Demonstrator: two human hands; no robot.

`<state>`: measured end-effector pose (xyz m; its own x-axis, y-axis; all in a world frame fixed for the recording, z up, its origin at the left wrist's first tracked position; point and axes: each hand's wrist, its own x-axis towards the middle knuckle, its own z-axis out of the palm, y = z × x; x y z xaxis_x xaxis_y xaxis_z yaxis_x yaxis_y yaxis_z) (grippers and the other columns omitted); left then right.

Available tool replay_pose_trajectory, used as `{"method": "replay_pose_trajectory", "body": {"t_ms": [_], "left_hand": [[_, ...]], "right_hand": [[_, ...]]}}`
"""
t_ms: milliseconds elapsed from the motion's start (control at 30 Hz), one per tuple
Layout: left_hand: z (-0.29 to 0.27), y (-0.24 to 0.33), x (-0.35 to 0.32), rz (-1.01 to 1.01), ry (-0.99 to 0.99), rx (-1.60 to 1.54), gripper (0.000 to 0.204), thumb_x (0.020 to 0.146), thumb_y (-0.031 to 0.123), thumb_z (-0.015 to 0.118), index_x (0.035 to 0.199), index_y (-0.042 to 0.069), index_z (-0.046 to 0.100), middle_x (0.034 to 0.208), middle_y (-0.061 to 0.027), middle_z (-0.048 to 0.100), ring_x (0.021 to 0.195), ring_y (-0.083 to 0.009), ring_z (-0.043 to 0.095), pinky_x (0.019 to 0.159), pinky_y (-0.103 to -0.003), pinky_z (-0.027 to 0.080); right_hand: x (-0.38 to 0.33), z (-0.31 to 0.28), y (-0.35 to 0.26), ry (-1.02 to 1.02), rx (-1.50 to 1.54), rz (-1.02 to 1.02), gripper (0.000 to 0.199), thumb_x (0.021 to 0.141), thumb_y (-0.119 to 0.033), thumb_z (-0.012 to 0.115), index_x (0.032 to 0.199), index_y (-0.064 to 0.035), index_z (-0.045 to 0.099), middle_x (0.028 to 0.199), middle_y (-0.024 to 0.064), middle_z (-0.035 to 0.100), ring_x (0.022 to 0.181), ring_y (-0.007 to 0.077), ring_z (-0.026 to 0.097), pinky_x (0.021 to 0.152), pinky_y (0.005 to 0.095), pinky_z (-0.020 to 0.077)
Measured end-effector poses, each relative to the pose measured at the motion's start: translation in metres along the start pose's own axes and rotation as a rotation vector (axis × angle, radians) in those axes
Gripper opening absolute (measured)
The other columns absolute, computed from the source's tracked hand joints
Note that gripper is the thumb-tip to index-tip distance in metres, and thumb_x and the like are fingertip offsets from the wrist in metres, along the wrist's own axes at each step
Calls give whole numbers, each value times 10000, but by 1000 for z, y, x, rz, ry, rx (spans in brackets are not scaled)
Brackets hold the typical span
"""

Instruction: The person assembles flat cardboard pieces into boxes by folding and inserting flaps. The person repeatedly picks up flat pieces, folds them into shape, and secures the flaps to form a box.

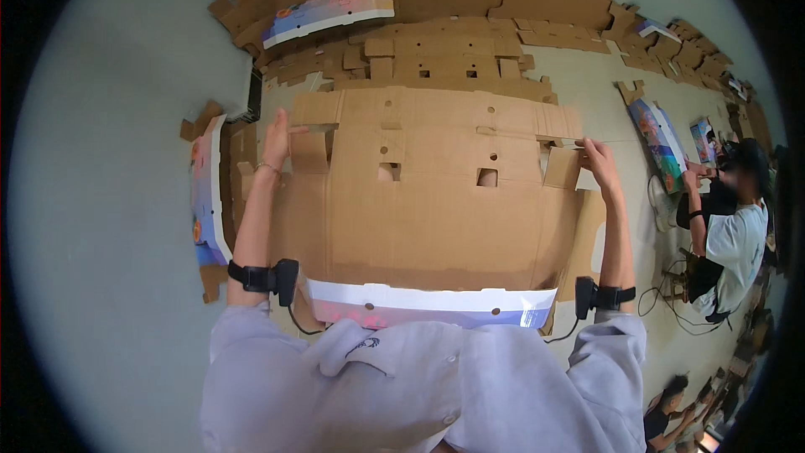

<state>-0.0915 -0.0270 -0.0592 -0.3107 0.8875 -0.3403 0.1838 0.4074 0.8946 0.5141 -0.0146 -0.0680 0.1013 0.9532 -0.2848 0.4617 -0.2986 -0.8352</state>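
A wide, partly folded cardboard box (436, 226) lies in front of me, its plain brown inside facing up. Round and square holes are cut in its far half. Along its near side a white, pink and purple printed wall (436, 304) stands against my shirt. My left hand (278, 147) holds the far left edge beside a small flap (309, 153), fingers pointing up and thumb over the board. At the far right, my right hand (598, 164) pinches the edge by the matching flap (562, 167). The fingertips behind the board are hidden.
More flat brown cardboard (444, 0) is stacked along the far side. Printed boxes stand at the far left (331, 15) and left (208, 193). On the right, a seated person (738, 235) handles a printed box (658, 143); black cables (671, 310) lie nearby. Another person (667, 415) is lower right.
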Motion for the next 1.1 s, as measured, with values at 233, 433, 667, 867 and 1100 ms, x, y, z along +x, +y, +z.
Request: {"method": "replay_pose_trajectory", "body": {"t_ms": [233, 433, 667, 867, 1100], "left_hand": [[14, -9, 57, -188, -85, -372, 742, 921, 593, 258, 1334, -17, 352, 1056, -246, 614, 1012, -304, 590, 808, -409, 485], [26, 20, 45, 45, 239, -471, 692, 917, 557, 360, 1258, -39, 448, 1043, -204, 623, 948, -305, 605, 771, -411, 484], [63, 37, 83, 167, -183, 681, 508, 833, 482, 546, 1122, 70, 619, 1035, -159, 646, 932, -274, 625, 819, -367, 473], [107, 10, 96, 332, -122, 805, 650, 709, 456, 704, 1205, 58, 564, 1144, -197, 593, 1072, -292, 572, 897, -378, 446], [71, 67, 40, 385, -179, 870, 589, 626, 393, 777, 1056, 34, 597, 1151, -173, 585, 1075, -339, 539, 876, -380, 442]], "right_hand": [[47, 23, -7, 182, 404, 285, 637, 936, -444, 407, 1334, 48, 332, 989, 191, 639, 846, 229, 628, 745, 348, 485], [64, 22, -8, 302, 661, 96, 485, 954, -389, 384, 1157, 34, 511, 928, 174, 650, 852, 261, 628, 795, 386, 475], [72, 47, -62, -149, -476, -56, 474, 906, -387, 472, 1122, 20, 582, 1027, 188, 641, 960, 311, 612, 848, 391, 466], [109, 98, -59, -206, -365, -239, 506, 828, -259, 605, 1282, -79, 472, 1178, 212, 566, 1110, 351, 529, 968, 375, 407], [52, 97, -109, -26, -287, -375, 521, 677, -151, 756, 1087, -6, 469, 1076, 199, 570, 1026, 371, 537, 870, 398, 427]]}}
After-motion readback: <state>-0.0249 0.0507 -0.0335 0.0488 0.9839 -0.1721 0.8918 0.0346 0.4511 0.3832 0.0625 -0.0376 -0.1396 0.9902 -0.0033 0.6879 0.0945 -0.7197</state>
